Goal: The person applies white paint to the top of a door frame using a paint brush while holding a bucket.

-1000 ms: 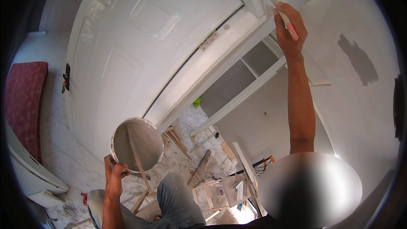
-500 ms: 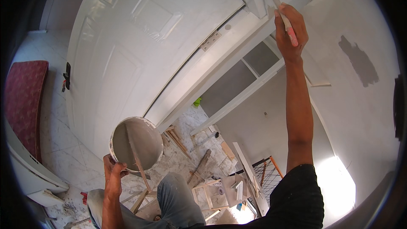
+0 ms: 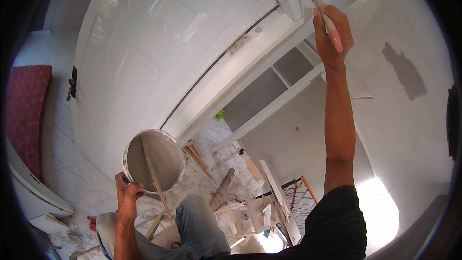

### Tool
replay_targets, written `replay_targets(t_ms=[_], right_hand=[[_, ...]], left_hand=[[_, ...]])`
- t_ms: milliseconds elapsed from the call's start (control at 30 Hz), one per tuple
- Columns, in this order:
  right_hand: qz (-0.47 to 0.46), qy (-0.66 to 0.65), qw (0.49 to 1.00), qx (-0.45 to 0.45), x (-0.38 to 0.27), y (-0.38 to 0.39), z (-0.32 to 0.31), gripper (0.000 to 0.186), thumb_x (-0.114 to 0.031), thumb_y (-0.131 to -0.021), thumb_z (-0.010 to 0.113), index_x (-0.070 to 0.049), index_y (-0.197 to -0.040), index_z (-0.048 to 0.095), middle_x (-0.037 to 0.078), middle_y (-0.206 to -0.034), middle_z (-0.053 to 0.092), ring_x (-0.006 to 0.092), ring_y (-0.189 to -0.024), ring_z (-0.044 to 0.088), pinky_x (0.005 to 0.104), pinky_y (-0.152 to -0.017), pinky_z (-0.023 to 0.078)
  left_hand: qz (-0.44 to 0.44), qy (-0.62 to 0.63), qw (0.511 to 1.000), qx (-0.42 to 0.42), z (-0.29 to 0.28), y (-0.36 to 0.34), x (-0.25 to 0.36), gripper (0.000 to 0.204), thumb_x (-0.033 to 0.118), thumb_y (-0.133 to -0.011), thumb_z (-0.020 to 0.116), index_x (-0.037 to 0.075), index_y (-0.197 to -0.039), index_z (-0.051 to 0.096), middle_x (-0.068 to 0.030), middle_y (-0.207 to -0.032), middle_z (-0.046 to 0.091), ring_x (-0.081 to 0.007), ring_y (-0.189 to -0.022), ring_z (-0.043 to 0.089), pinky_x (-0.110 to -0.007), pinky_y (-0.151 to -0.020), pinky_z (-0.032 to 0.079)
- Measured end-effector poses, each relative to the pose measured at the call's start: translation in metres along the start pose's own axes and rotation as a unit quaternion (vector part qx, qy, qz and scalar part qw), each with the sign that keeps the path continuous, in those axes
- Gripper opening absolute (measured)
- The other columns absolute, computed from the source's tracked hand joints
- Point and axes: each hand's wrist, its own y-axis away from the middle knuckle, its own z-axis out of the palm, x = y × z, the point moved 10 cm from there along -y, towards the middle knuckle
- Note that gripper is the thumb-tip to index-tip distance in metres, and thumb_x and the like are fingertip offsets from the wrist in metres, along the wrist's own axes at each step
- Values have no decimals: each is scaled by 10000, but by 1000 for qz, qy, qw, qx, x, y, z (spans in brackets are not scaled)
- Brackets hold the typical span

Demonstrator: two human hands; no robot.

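A person up high beside the white door [image 3: 159, 67] works with a paintbrush [image 3: 321, 7] raised in the right hand [image 3: 333, 36], fingers clenched around its pink-tipped handle. The brush's bristle end reaches toward the white trim above the door's top corner, and the arm stretches straight up past the door frame [image 3: 250, 91]. Well below the door's lower panels, the left hand [image 3: 126, 193] grips a round bucket [image 3: 154, 160] by its rim, fingers curled tight on the edge. The bucket holds grey-white paint and a thin stirring stick [image 3: 153, 173] leaning inside it, one end poking out over the rim. To the right of the door, a wall [image 3: 409, 130] carries a dark grey patch [image 3: 404, 71]. Beneath the door, far down, the pale tiled floor [image 3: 211, 163] is strewn with wood offcuts [image 3: 224, 190]. A red cushion [image 3: 24, 110] lies left of the door, near its black handle [image 3: 73, 81].
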Motion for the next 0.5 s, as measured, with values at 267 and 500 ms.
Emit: replay_targets(t_ms=[267,500], right_hand=[[-89,65,993,-35,-15,-2,15,328,20,-802,788,-66,-1090,655,103,-1005,709,266,-911,674,345,-755,571],[-97,73,991,-48,-22,-2,28,356,-6,-804,789,-96,-1119,651,108,-1012,675,280,-888,656,355,-741,549]], left_hand=[[-7,-11,1000,27,-9,4,-3,671,375,-743,624,44,-1299,444,-140,-1238,515,-271,-1097,542,-452,-868,494],[-25,-8,997,66,-36,20,-4,685,353,-690,644,48,-1267,434,-108,-1167,519,-213,-997,533,-368,-814,474]])
